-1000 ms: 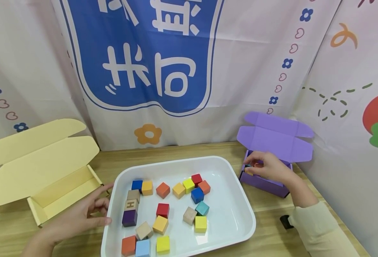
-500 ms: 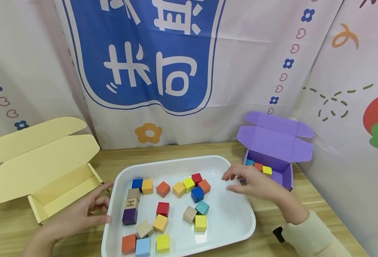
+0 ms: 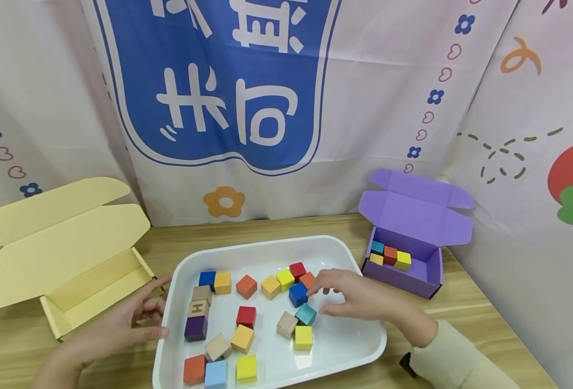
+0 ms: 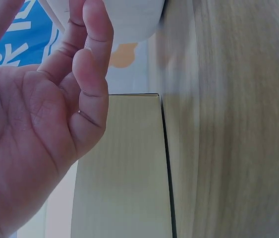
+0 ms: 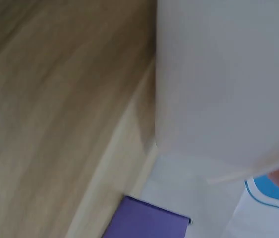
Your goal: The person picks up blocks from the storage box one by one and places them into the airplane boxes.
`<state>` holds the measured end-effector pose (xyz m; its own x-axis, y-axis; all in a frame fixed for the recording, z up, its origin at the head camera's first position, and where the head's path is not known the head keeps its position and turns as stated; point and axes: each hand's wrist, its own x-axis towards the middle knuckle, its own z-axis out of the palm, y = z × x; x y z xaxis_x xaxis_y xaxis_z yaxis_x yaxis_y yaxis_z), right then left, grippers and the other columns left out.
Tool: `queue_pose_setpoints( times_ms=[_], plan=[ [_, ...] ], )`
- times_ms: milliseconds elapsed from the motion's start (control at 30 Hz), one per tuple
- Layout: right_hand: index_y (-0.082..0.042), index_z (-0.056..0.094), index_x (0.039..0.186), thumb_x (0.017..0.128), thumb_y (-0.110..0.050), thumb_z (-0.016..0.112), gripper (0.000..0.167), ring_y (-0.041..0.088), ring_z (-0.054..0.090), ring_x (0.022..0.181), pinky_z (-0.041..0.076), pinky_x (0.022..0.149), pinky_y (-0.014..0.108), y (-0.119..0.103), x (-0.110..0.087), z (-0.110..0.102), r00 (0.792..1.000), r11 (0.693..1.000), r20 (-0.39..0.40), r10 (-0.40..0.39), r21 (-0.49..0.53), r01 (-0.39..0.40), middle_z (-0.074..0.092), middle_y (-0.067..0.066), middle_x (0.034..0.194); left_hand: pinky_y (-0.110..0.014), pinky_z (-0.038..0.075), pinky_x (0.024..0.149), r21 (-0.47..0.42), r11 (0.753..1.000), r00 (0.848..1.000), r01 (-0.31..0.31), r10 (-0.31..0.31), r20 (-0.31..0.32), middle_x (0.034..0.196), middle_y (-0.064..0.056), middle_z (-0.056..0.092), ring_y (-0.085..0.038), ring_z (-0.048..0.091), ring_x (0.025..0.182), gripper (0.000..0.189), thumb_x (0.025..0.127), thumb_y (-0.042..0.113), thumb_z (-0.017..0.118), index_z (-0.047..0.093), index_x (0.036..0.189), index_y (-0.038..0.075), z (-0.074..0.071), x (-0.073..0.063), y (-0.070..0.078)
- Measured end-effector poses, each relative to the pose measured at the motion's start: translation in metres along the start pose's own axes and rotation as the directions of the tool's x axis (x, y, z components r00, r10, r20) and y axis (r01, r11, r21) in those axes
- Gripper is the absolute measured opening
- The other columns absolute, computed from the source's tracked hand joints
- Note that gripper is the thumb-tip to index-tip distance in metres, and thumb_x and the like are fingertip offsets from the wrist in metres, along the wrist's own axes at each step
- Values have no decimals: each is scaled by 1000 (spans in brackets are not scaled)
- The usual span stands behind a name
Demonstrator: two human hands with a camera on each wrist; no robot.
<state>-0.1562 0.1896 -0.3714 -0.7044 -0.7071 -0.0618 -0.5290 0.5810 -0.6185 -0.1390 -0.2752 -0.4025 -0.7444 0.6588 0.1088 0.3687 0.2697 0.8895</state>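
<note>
Head cam: biggest item = white tray (image 3: 347, 346), lower ctr of frame. Which step?

Pick phase, imo: choosing one of the blocks (image 3: 246, 317) in it, none grasped yet. Next move prob calls for a thumb + index pinch on a single one w/o shoving neighbours; the lower-ctr cluster's tight. Approx 20 visible in tray.

Other containers?

Yellow box (image 3: 106, 297), left edge of frame: lid up, inside floor visible. Purple box (image 3: 403, 282), right of ctr: lid up, 4 blocks visible, bunched at its left end. Teal block (image 3: 377, 247), orange-red block (image 3: 390, 255) & yellow block (image 3: 403, 261) in a row, amber block (image 3: 376, 259) in front of teal.

Hands?

L hand (image 3: 116, 327), lower left, btwn yellow box & tray: released, fingers loosely bent, thumb tip at tray's left rim, prob touching. L wrist cam agrees, nothing in palm. R hand (image 3: 357, 297), lower right of ctr, over tray: released too, fingers bent, gap btwn thumb & index. R wrist cam only gets a bit of skin at right edge, no help.

R fingertips on anything?

Can't tell re contact. They're right by orange block (image 3: 306, 279) & blue block (image 3: 297, 296), lower ctr.
</note>
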Motion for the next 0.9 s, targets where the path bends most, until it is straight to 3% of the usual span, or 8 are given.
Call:
queue_pose_setpoints(
  times_ms=[233, 400, 900],
  plan=[
    [-20, 67, 122, 92, -19, 72, 30, 16, 60, 112, 52, 99, 33, -2, 9, 10, 999, 1000, 49, -1, -29, 3, 62, -10, 126, -25, 54, 75, 1, 1000, 1000, -1, 1, -1, 99, -7, 68, -12, 66, 90, 85, 92, -3, 64, 6, 154, -7, 0, 0, 1],
    [-25, 69, 119, 90, -24, 74, 29, 12, 55, 120, 48, 106, 34, 0, 14, 16, 998, 993, 56, 0, -117, 6, 60, -13, 125, -25, 54, 75, 9, 1000, 1000, 5, -5, -6, 99, -6, 68, -9, 65, 91, 84, 91, -5, 64, 7, 154, -7, 0, -1, 1],
    [-20, 67, 125, 90, -20, 74, 36, 12, 54, 124, 46, 108, 34, -3, 17, 20, 992, 986, 117, 49, -166, -29, 61, -7, 131, -24, 53, 75, 11, 1000, 1000, 28, -28, -9, 100, -6, 68, -10, 65, 93, 84, 92, -4, 63, 7, 155, -5, -1, -2, 1]
  ],
)
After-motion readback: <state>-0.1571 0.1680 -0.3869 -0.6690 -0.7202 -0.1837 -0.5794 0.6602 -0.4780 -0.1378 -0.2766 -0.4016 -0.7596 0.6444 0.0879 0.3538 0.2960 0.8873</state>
